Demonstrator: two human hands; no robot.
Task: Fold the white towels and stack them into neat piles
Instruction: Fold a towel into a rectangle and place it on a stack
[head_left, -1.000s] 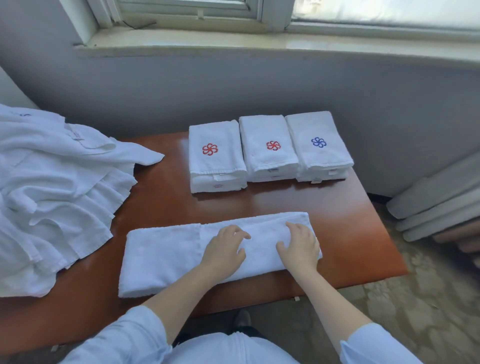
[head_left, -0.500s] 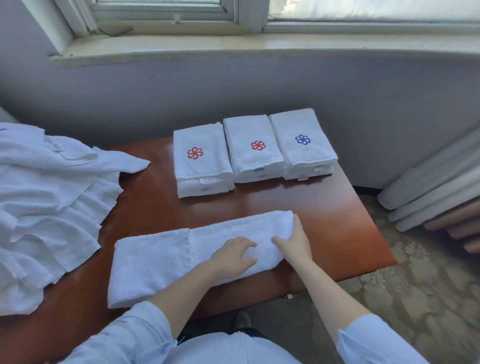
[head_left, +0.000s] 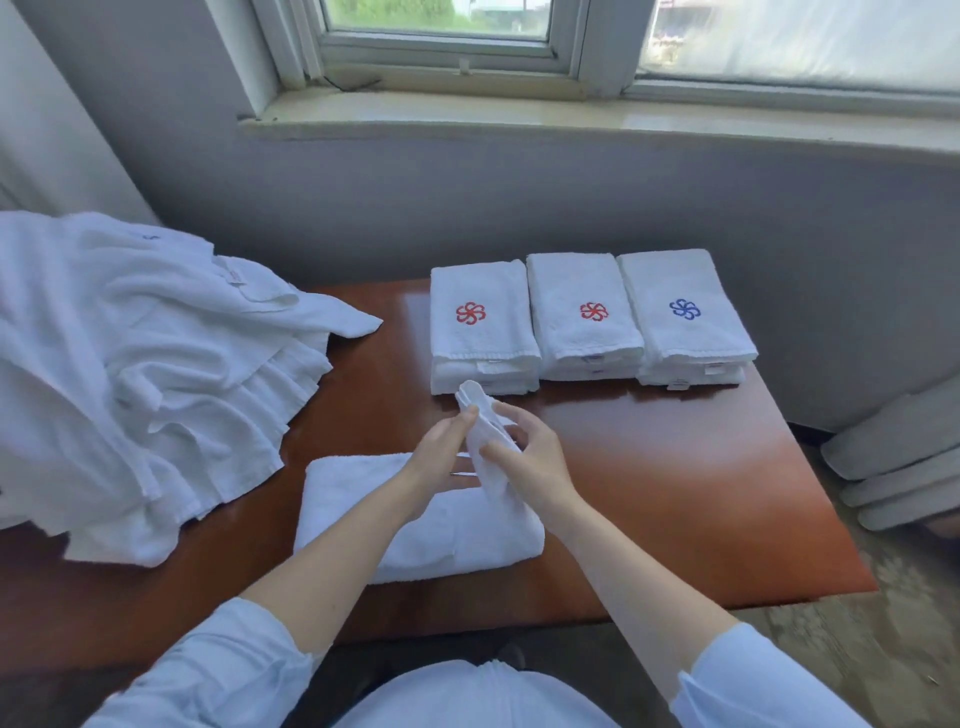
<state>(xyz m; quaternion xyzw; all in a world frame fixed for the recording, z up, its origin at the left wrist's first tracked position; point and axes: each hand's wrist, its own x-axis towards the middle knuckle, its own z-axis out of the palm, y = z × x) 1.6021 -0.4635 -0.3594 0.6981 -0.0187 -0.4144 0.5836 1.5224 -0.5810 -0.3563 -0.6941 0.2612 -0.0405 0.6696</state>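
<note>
A white towel (head_left: 363, 525), folded into a long band, lies on the brown table (head_left: 675, 493) in front of me. Its right end (head_left: 480, 415) stands lifted off the table. My right hand (head_left: 530, 462) pinches that raised end between thumb and fingers. My left hand (head_left: 441, 457) lies with straight, spread fingers against the left side of the raised end. At the back of the table stand three stacks of folded towels: two with a red emblem (head_left: 483, 332) (head_left: 587, 322) and one with a blue emblem (head_left: 680, 317).
A big heap of unfolded white towels (head_left: 130, 364) covers the table's left part and reaches close to the folded band. Grey rolled mats (head_left: 904, 467) lie on the floor at the right. A wall and window sill (head_left: 519, 114) run behind the table.
My right hand has gripped the towel's right end and lifted it up and leftward. My left hand has risen from the towel to meet the raised end. The view has tilted up.
</note>
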